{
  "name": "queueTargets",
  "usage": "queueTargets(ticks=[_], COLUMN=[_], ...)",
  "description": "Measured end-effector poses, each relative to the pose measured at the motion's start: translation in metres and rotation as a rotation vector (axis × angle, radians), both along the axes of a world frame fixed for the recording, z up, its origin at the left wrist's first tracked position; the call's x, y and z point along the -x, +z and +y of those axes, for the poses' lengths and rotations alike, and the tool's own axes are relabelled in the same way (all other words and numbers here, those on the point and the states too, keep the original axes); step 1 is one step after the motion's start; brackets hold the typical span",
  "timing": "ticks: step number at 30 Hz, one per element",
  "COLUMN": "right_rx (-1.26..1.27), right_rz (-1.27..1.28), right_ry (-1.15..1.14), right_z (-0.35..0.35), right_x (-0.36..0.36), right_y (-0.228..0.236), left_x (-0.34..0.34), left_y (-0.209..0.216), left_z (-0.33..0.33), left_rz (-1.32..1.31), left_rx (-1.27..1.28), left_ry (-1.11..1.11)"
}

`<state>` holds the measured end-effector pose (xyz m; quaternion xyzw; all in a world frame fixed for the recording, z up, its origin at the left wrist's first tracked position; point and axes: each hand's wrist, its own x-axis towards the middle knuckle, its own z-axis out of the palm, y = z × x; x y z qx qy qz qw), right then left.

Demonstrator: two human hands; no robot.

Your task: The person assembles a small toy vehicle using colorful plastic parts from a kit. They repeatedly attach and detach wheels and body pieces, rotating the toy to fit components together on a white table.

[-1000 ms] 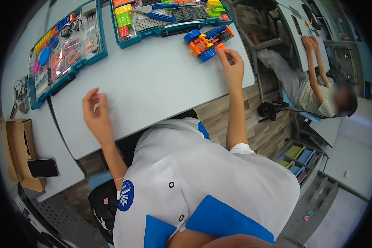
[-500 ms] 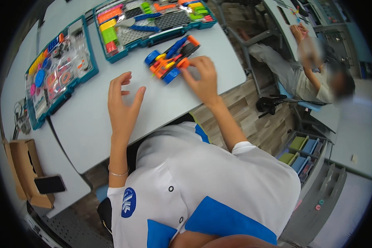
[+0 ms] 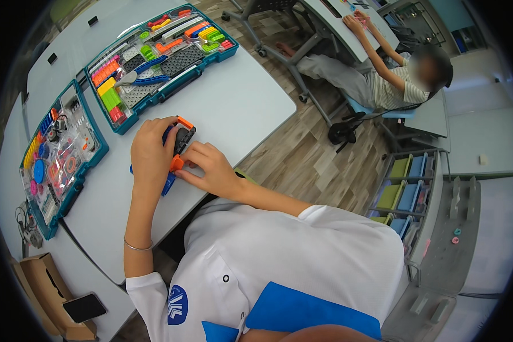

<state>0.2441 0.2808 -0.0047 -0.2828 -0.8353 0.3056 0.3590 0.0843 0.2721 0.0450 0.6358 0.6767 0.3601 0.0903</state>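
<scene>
Head view: shows a small brick-built plastic model in orange, blue and black (image 3: 180, 145), held between left hand (image 3: 152, 142) and right hand (image 3: 211, 171) over the near side of a pale grey worktop (image 3: 233, 102); cannot tell whether lifted or resting there. Curls the left over the far and left side, thumb beside a black wheel-like part, other fingertips hidden. Pinches an orange plastic block (image 3: 176, 163) at the near right between right thumb and forefinger.

Judging by the joined pieces, seems well advanced as an assembly, with bars, blocks and wheel-like part already together; cannot tell, with so much covered, of any missing piece, or of adding versus removing.

Just beyond, an open teal plastic case (image 3: 222, 57) of bright bricks and grey perforated plates, well stocked, suggesting plenty unused. Across its contents, blue-handled pliers (image 3: 151, 80), out of the grasp. To the left, a second open teal case (image 3: 100, 151), with clear-wrapped small parts and a blue disc (image 3: 39, 171). At lower left, an open brown cardboard box (image 3: 51, 279) beneath a black phone (image 3: 84, 308). Farther off, upper right, a seated co-worker in a striped top (image 3: 389, 88), and below, a rack of green and blue bins (image 3: 389, 196).
</scene>
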Motion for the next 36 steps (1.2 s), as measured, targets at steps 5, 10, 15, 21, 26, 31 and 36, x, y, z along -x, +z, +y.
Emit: queueTargets(ticks=[5, 10, 15, 21, 26, 31, 36], right_rx=[-0.158, -0.25, -0.183, -0.221, -0.405, -0.614, -0.71], right_rz=[-0.003, -0.026, -0.02, -0.006, -0.045, -0.099, -0.076], right_ry=[0.073, 0.107, 0.163, 0.235, 0.462, 0.666, 0.799], right_z=[0.0, -0.001, -0.008, -0.015, -0.012, 0.0, 0.006], right_x=[0.007, 0.011, 0.018, 0.025, 0.03, 0.038, 0.047], right_y=[-0.002, -0.001, -0.003, -0.01, -0.003, 0.011, 0.018], left_x=[0.005, 0.019, 0.052, 0.04, 0.02, 0.034, 0.038], left_y=[0.001, -0.001, 0.008, -0.01, -0.032, -0.036, -0.027], left_z=[-0.009, -0.017, -0.063, -0.143, -0.154, -0.163, -0.168], left_rz=[-0.072, -0.204, -0.313, -0.454, -0.401, -0.369, -0.216], left_rx=[0.022, -0.024, 0.082, 0.173, 0.07, 0.065, 0.013], left_ry=[0.025, -0.079, 0.089, 0.141, 0.296, 0.278, 0.332])
